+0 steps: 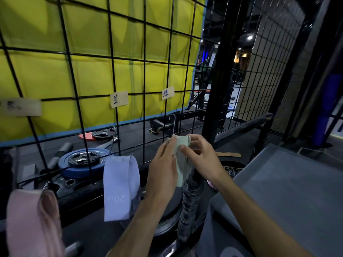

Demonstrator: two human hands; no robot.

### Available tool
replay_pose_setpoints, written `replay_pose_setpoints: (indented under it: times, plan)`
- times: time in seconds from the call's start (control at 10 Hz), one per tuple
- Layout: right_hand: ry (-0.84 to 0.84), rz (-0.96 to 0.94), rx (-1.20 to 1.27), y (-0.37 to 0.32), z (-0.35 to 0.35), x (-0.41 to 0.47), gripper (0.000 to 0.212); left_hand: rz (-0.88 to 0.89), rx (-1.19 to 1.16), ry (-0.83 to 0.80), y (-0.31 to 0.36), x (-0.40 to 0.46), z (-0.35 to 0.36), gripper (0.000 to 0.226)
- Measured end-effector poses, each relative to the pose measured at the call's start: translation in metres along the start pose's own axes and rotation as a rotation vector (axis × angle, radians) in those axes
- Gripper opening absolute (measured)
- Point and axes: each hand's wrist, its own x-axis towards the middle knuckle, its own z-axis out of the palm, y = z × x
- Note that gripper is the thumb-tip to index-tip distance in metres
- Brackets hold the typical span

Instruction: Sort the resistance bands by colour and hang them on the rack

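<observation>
- Both hands meet in front of a black wire rack (130, 93), holding a pale green band (182, 156) between them.
- The left hand (163, 169) lies along the band's left side, its fingers fairly straight and pressed against the fabric.
- The right hand (200, 154) pinches the band near its top, thumb in front and fingers curled behind.
- The green band's top sits just under a thin metal hook (173, 125) that sticks out of the rack; whether it is already looped over the hook cannot be told.
- A paper label (168, 93) with a handwritten character is fixed to the rack above that hook.
- A light blue band (120, 186) marked "20" hangs from a second hook (113, 140) to the left, under another label (119, 99).
- A pink band (35, 223) hangs at the lower left edge, below a blurred label (20, 106).
- Behind the rack are a yellow padded wall (89, 58) and, on the dark floor, a blue weight plate (81, 164) with a smaller black plate on top.
- A grey surface (285, 191) fills the lower right.
</observation>
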Motion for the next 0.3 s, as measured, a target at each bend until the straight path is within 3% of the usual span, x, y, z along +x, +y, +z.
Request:
replay_pose_setpoints:
  times: [0.2,0.3]
  plan:
    - [-0.012,0.074,-0.039,-0.008,0.000,-0.012,0.067,0.023,0.072,0.003,0.001,-0.009,-0.010,0.062]
    - [0.033,0.071,-0.053,-0.012,-0.007,-0.026,0.065,0.094,0.074,0.054,0.008,-0.019,-0.019,0.051]
